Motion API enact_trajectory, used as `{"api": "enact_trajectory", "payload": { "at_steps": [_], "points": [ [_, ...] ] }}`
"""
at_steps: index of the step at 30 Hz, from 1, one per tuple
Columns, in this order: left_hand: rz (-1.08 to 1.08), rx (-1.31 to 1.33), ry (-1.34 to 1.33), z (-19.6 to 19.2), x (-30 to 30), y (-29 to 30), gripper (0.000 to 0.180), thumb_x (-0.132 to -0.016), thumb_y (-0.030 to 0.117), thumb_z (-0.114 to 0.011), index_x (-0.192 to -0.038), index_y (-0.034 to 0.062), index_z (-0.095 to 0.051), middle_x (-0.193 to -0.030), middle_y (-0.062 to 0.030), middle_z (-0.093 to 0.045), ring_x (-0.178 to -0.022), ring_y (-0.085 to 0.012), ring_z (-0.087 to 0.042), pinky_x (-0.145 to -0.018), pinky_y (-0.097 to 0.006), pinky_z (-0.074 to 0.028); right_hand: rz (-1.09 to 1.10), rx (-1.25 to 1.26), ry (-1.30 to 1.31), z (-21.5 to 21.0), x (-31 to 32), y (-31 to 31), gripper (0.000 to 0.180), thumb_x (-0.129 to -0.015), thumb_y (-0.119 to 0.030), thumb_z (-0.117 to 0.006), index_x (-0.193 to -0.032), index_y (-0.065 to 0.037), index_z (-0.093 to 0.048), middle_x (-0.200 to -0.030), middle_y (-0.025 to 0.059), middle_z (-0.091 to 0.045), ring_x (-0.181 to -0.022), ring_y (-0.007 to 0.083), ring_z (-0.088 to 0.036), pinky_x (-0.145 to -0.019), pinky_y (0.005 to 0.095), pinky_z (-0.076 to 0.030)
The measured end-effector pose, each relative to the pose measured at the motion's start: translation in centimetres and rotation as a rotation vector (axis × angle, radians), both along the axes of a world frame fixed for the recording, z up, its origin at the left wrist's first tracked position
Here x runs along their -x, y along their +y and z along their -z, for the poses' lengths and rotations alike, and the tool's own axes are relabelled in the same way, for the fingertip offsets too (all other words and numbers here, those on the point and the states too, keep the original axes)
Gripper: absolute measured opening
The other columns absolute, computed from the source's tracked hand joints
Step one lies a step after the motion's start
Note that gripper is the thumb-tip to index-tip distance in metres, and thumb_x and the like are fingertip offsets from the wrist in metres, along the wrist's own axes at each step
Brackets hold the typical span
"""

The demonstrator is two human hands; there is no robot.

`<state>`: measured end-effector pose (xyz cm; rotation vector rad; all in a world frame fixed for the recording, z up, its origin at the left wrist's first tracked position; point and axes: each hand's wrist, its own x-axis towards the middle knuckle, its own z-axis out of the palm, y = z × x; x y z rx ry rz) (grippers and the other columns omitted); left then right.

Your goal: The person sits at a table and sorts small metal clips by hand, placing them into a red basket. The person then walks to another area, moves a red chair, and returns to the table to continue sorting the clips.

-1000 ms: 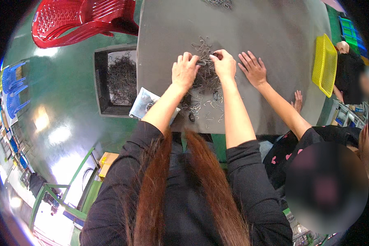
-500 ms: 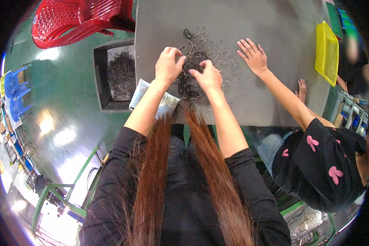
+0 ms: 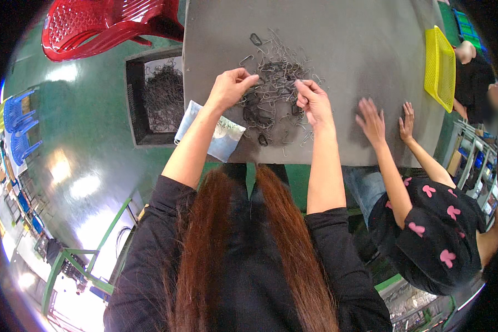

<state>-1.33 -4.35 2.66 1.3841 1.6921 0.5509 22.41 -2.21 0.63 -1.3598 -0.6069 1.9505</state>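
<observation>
A loose pile of thin bent metal hooks (image 3: 276,50) lies on the grey table, with darker black oval links mixed in. One black link (image 3: 255,39) sits apart at the pile's far edge. At the left side of the pile, my left hand (image 3: 231,88) has thumb and fingers pinched together. My right hand (image 3: 316,104) is over the pile's right side, its fingers curled and the thumb pressed to the forefinger. Whatever either pinch holds is too small to make out. Under my left forearm is a pale blue patterned cloth or packet (image 3: 227,139).
Left of the table (image 3: 337,33), a dark crate (image 3: 135,105) holds many similar wire pieces. A red plastic chair (image 3: 94,27) stands at the far left. On the right are a yellow basket (image 3: 440,72) and a co-worker's two hands (image 3: 373,122) by the table edge.
My hands have moved apart, the right one going right and its fingers curling in. The co-worker's nearer hand has drawn back toward the table's near edge.
</observation>
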Motion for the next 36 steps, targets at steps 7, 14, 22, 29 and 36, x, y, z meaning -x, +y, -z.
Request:
{"api": "enact_trajectory", "payload": {
  "at_steps": [7,14,22,29,36],
  "points": [
    [0.032,0.155,-0.033,1.3,2.6,-0.1,0.034,-0.079,0.034,-0.060,-0.083,0.0012,-0.064,-0.064,-0.0109,-0.060,-0.063,-0.0175,-0.059,-0.062,-0.031,-0.046,-0.140,-0.014,-0.133,-1.7,4.0,3.0,0.016,-0.080,-0.017,-0.063,-0.091,-0.005,-0.061,-0.076,-0.0004,-0.059,-0.068,0.0108,-0.059,-0.050,0.0202,-0.042],
    [0.012,0.404,-0.329,1.2,3.7,1.2,0.030,-0.084,0.033,-0.058,-0.078,0.0036,-0.059,-0.067,-0.0010,-0.057,-0.062,-0.0094,-0.054,-0.053,-0.024,-0.040,-0.589,-0.402,-1.314,-0.5,9.6,5.1,0.025,-0.070,-0.022,-0.069,-0.088,-0.006,-0.064,-0.083,0.0166,-0.064,-0.082,0.0336,-0.062,-0.067,0.0380,-0.050],
    [-0.464,0.376,-1.050,1.3,5.0,2.9,0.012,-0.082,0.016,-0.057,-0.085,0.0042,-0.056,-0.082,-0.0080,-0.060,-0.076,-0.0171,-0.062,-0.059,-0.027,-0.052,-0.190,-0.057,-0.617,-0.3,6.0,4.7,0.024,-0.069,-0.021,-0.072,-0.081,-0.002,-0.063,-0.062,-0.0016,-0.053,-0.053,0.0087,-0.045,-0.046,0.0242,-0.035],
    [0.022,-0.189,0.140,3.7,1.7,8.4,0.023,-0.075,0.018,-0.064,-0.095,0.0092,-0.058,-0.085,-0.0095,-0.059,-0.078,-0.0259,-0.060,-0.067,-0.036,-0.049,0.104,0.097,-0.173,-1.7,2.5,3.7,0.014,-0.073,-0.015,-0.069,-0.078,-0.007,-0.059,-0.056,-0.0085,-0.040,-0.044,0.0000,-0.030,-0.039,0.0179,-0.020],
    [0.206,-0.249,0.323,4.5,2.3,9.9,0.022,-0.072,0.022,-0.067,-0.087,0.0083,-0.059,-0.087,-0.0090,-0.060,-0.082,-0.0304,-0.058,-0.071,-0.041,-0.046,0.114,0.133,-0.105,-1.8,0.8,3.2,0.016,-0.075,-0.012,-0.068,-0.085,-0.008,-0.057,-0.056,-0.0081,-0.038,-0.043,0.0012,-0.030,-0.038,0.0166,-0.020]
  ]
}}
